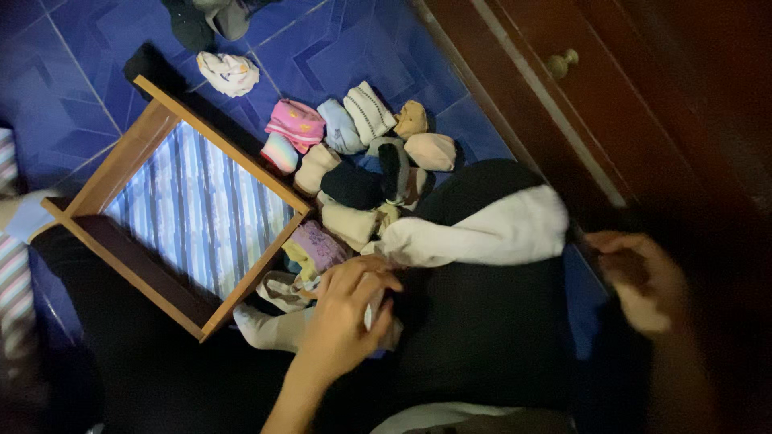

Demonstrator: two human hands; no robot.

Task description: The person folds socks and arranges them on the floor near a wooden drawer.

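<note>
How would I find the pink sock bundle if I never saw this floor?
Start at the wooden drawer with the striped liner on the blue tiled floor. Just past its far corner lies a heap of rolled socks. The pink bundle sits at the heap's near-drawer edge, the only bright pink one.

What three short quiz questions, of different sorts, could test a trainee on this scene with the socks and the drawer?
1. True or false: the wooden drawer is full of socks.
2. What does the left hand touch? A) a light sock B) the brass knob C) the pink sock bundle
3. Which hand is blurred at the dark cabinet?

Key:
1. False; only its striped liner shows.
2. A
3. The right hand.
</note>
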